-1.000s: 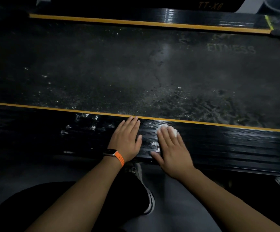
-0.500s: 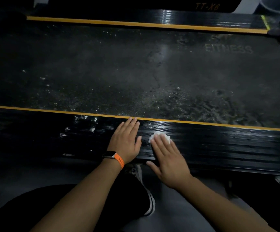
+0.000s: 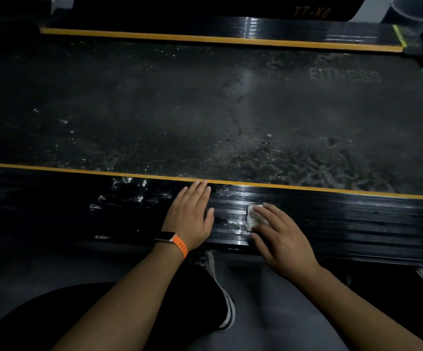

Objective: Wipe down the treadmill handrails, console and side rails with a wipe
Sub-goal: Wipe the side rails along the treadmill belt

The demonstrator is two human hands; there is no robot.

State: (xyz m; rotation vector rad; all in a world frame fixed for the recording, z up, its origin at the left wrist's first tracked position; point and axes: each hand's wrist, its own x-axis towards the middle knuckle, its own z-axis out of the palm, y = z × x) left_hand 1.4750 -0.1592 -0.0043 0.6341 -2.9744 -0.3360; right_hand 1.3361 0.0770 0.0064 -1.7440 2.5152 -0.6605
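Dim light falls on a dusty black belt (image 3: 205, 110) that runs across the view beyond both hands, with faint "FITNESS" lettering beyond the right hand. Between the belt and the person lies the near side rail (image 3: 357, 224), ribbed and glossy, with a yellow stripe (image 3: 78, 170) along its belt edge.

Left hand (image 3: 189, 216) lies flat on this rail, fingers straight and close together, the fingertips touching the stripe; it grasps nothing. A watch (image 3: 165, 236) on an orange band sits at its wrist. Whitish smears mark the rail to the left of this hand.

Right hand (image 3: 281, 239) rests just beside the left one, a short gap of wet-looking rail between them. Its fingers are spread and nearly straight, pressing a small crumpled white wipe (image 3: 252, 219) flat on the rail; the wipe shows from under the fingertips on the side toward the left hand.

Below the hands, between the forearms, a dark shoe (image 3: 227, 300) with a pale sole stands on the grey floor. Far beyond the hands runs the other side rail (image 3: 230, 25), and past its right end stands a dark round bucket (image 3: 413, 11).
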